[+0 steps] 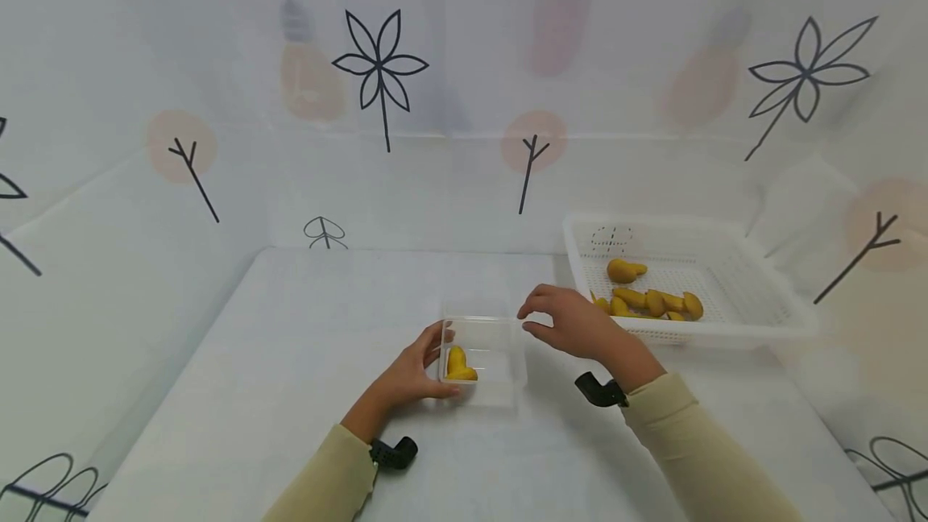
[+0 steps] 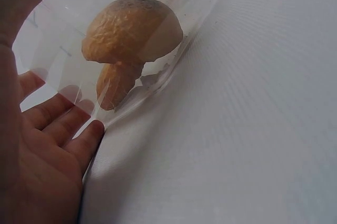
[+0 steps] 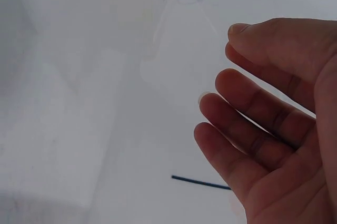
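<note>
A clear plastic box [image 1: 493,361] stands on the white table. My left hand [image 1: 409,377] grips it from the left, thumb at the near side and fingers along the far left. Inside, in the near left corner, lies a yellow-brown mushroom [image 1: 457,364]; through the clear wall, the left wrist view shows the mushroom [image 2: 131,34] with its rounded cap and short stem. By the box's far right corner hovers my right hand [image 1: 573,323], fingers loosely bent. Nothing shows between the fingers of the right hand [image 3: 279,113] in its wrist view.
A white perforated plastic basket [image 1: 732,333] stands at the back right, beyond my right hand. Several yellow mushrooms [image 1: 656,303] lie in it, mostly near its front left. Patterned white cloth [image 1: 449,184] hangs behind the table [image 1: 319,304] and along its sides.
</note>
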Motion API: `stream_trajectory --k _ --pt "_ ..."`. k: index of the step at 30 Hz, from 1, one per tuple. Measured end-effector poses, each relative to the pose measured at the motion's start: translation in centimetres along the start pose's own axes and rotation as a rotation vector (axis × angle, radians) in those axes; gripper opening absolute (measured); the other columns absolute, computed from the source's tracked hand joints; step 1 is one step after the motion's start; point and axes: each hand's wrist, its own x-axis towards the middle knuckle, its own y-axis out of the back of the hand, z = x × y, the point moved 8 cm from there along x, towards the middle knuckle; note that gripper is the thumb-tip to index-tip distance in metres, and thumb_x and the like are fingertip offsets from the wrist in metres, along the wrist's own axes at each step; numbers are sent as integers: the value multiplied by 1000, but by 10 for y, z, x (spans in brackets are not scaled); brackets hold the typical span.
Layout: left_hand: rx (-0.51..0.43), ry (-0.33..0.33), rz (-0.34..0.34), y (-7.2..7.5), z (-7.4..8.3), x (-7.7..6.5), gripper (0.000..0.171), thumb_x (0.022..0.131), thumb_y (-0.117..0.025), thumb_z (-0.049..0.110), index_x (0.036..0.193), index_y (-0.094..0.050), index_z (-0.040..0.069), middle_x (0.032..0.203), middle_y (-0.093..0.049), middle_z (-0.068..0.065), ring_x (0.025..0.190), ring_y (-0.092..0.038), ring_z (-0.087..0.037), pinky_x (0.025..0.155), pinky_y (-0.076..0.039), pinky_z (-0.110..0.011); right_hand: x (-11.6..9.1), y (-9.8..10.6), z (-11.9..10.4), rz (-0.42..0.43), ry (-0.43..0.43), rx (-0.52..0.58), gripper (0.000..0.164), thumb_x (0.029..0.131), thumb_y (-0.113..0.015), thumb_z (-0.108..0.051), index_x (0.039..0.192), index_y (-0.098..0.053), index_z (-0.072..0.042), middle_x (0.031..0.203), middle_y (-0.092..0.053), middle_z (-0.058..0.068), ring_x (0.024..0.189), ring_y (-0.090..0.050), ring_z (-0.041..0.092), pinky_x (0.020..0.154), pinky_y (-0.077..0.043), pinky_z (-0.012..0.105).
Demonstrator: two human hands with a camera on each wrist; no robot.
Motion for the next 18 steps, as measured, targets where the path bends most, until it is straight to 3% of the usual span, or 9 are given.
stream_trajectory --k 18 --pt "2 9 3 0 2 0 104 73 -85 30 154 -20 18 155 -36 -9 144 -36 -24 117 -31 -44 11 -32 -40 -71 110 58 19 91 -67 -22 110 -70 -19 106 -66 -5 95 -63 11 84 -56 30"
